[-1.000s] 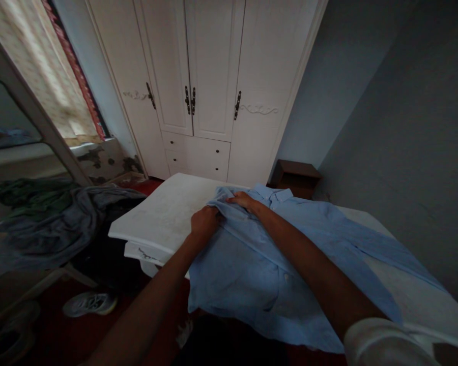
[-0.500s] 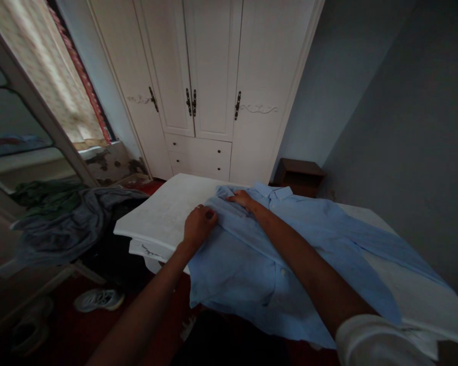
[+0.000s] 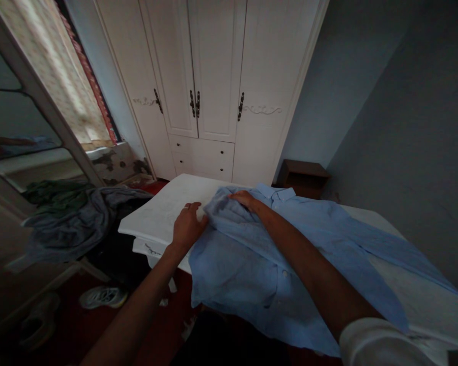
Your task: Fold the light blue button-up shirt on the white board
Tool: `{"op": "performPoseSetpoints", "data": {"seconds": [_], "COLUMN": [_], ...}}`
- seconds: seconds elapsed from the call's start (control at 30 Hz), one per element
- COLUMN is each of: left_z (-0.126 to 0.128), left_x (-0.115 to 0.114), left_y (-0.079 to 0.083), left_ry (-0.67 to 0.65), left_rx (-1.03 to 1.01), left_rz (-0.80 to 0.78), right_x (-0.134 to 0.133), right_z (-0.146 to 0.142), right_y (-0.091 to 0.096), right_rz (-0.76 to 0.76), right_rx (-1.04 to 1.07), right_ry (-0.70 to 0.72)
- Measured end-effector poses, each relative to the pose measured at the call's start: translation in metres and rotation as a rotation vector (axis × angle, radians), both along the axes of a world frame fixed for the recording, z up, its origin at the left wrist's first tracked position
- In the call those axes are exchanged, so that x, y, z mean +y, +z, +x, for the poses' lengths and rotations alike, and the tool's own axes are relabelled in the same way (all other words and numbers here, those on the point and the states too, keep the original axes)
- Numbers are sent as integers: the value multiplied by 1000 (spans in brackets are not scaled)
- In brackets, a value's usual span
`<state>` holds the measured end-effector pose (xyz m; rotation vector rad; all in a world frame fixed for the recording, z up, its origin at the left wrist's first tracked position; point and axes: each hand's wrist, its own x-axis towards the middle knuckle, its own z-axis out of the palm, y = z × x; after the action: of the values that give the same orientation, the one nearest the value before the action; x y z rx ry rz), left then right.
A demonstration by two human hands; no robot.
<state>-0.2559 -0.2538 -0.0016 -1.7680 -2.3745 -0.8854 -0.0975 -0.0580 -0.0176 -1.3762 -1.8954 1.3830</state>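
A light blue button-up shirt [image 3: 236,264] lies spread over the white table, its collar at the far side and one sleeve reaching to the right. Its left part is folded inward and bunched into a loose, raised fold. My right hand [image 3: 245,199] is at the top of this fold, fingers closed on the cloth; its thumb is hidden. Just left of the fold, my left hand [image 3: 189,223] is open, thumb and fingers apart in a curve, a ring on one finger. Its thumb is close to the cloth's edge; whether they touch is unclear.
The white table [image 3: 156,208] stands before a white wardrobe [image 3: 213,66]. Grey and green clothes [image 3: 68,218] are heaped at left beside a mirror [image 3: 26,122]. A sneaker [image 3: 103,297] lies on the red floor. A brown cabinet [image 3: 304,175] stands at the back right.
My left hand has moved slightly left and its fingers have parted, off the shirt's edge. The bunched fold now stands fuller between the hands. My right hand has barely moved.
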Motion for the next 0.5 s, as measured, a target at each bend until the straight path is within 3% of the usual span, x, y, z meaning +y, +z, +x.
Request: {"op": "performPoseSetpoints", "data": {"seconds": [0.17,0.37,0.5], "left_z": [-3,4,-5], "left_x": [14,25,24], "left_y": [-2,-3,-5], "left_ry": [57,95,47], "left_rx": [-76,-61,-160], "left_rz": [-226,-260,-243], "right_x": [3,20,26], "right_z": [-10,-30,-20], "right_y": [10,20,21], "right_rz": [-27,116,140], "right_rx": [-54,-161,-210], "right_ry": [28,-30,-36]}}
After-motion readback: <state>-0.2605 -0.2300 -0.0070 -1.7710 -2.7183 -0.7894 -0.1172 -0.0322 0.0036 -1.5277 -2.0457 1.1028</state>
